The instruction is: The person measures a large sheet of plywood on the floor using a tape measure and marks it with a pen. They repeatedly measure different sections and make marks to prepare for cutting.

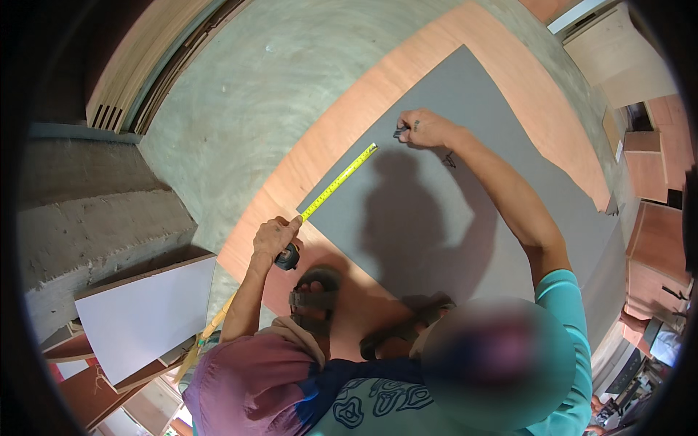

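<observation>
My left hand point(275, 238) is at the lower left corner of a grey sheet point(512, 180), gripping a tape measure. Its black case point(287, 257) shows just below the palm, and the yellow blade point(339, 181) extends up and right across the sheet, near its left edge. Beyond the blade's end hook, my right hand point(428, 128) pinches a small dark object point(401, 132), which I cannot identify. A dark scribbled mark point(449, 160) shows on the grey surface below the right wrist. Under the grey sheet lies a larger plywood sheet point(349, 117).
My sandaled feet point(316, 300) are at the sheets' near edge. Stacked boards point(147, 60) stand upper left, above a concrete step point(109, 229). A white panel point(147, 316) leans beside a straw broom point(204, 335). Wooden cabinet parts point(654, 229) line the right; another person's hand point(597, 406) shows lower right.
</observation>
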{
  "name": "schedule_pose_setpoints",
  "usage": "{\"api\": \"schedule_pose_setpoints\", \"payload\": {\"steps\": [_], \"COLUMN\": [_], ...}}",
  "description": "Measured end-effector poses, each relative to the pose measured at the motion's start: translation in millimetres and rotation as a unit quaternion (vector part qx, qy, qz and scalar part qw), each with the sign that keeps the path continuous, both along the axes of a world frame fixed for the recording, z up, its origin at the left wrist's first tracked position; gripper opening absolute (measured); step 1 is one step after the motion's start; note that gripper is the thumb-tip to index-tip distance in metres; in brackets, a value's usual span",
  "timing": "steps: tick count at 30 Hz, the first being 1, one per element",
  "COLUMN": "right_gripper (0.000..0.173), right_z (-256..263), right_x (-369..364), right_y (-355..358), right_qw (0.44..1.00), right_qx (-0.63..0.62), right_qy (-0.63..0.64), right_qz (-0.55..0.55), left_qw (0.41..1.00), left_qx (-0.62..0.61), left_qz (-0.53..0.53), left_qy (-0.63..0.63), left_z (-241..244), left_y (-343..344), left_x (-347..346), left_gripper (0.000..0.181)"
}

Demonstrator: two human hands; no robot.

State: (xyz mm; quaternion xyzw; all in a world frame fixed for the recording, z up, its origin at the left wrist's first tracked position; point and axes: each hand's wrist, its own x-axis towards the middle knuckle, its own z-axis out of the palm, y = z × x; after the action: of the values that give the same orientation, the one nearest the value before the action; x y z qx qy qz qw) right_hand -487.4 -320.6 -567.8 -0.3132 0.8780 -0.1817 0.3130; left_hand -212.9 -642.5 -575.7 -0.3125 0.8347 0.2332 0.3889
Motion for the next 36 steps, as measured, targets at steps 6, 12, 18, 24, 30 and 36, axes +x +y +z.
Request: {"api": "schedule_pose_setpoints", "payload": {"steps": [6,12,18,24,30,36], "right_gripper": [0.027,0.019,0.035,0.028,0.031,0.056], "right_z": [10.8,15.0,19.9,14.4,5.7,20.2], "right_x": [13.5,31.5,52.4,77.1,76.1,85.4], "right_y": [-22.0,-3.5,27.8,40.9,40.9,41.3], "right_qw": [0.998,0.869,0.733,0.739,0.820,0.687], "right_qx": [0.002,-0.134,-0.268,-0.321,-0.219,-0.341], "right_qy": [-0.064,-0.397,-0.527,-0.484,-0.403,-0.545], "right_qz": [-0.003,-0.263,-0.336,-0.342,-0.342,-0.339], "left_qw": [0.997,0.999,0.999,1.000,1.000,0.999], "left_qx": [-0.045,0.004,-0.003,-0.017,-0.018,-0.018], "left_qz": [-0.021,-0.012,0.015,-0.001,-0.008,-0.010], "left_qy": [0.053,0.038,0.029,0.026,0.023,0.031], "left_z": [-4.5,12.5,0.5,4.2,-1.7,-5.9], "left_y": [-0.9,0.5,0.4,2.3,1.0,-1.1], "left_x": [11.0,5.0,8.6,6.9,4.1,8.9], "left_gripper": [0.062,0.063,0.061,0.060,0.062,0.065]}}
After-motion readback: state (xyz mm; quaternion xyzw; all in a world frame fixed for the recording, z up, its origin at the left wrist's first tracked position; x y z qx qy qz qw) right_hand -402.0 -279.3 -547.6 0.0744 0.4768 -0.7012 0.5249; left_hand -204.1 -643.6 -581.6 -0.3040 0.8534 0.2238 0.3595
